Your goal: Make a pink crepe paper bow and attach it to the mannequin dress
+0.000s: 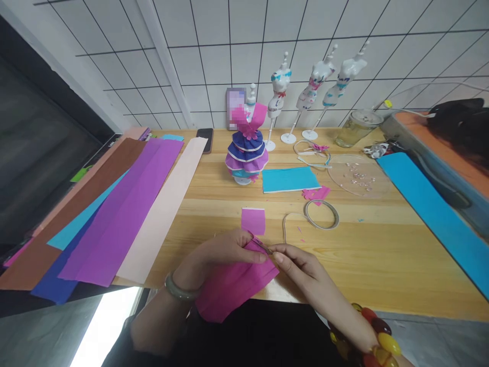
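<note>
Lying in soft, slightly wrinkled folds, the magenta sheet point(237, 288) of crepe-like paper sits at the middle of the tabletop point(374, 260)'s near edge, its lower part sagging past that edge against black clothing point(263, 336). The left hand point(231, 248) rests across it, palm down, the wrist bent inward beneath a smooth green bangle point(179, 289); its fingers clamp the sheet, thumb stretched along the top. The right hand point(303, 267) comes in from the near right with the forearm slanted, a bracelet point(376, 326) of glossy oval beads around it. Its thumb and forefinger pinch the end of a slim dark piece point(260, 245) that bridges the two hands; what it is made of I cannot tell.

Just beyond the left hand is a flat purple square point(253, 221) with a pale upper border. Right of it, a thin ring of tape point(335, 219) lies with a pale strip trailing toward the right hand. Nearer the far edge, a rectangular blue sheet point(290, 180) lies beside a small dress form point(247, 157) in ruffled tiers of navy and purple. Long, limp paper lengths point(132, 204) overlap along the left edge.
</note>
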A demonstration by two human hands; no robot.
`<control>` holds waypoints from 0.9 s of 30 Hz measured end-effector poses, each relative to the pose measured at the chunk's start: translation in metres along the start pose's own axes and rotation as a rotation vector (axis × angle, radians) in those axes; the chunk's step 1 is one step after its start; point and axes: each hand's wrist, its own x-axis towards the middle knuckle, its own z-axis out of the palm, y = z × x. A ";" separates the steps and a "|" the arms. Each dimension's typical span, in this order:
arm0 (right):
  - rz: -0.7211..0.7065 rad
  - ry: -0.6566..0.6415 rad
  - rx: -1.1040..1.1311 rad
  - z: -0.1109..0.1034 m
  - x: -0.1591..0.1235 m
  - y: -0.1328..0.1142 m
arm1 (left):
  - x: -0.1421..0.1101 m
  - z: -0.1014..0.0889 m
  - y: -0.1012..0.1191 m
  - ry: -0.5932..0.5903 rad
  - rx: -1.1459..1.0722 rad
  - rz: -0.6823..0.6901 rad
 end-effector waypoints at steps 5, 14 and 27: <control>0.011 0.006 -0.016 0.001 0.001 0.001 | -0.001 0.001 0.004 -0.051 -0.020 0.075; 0.023 0.003 -0.006 0.003 0.001 0.002 | -0.002 0.001 0.001 -0.007 -0.022 0.029; 0.034 0.098 -0.027 0.000 0.003 0.008 | -0.007 -0.007 0.000 -0.036 0.042 0.021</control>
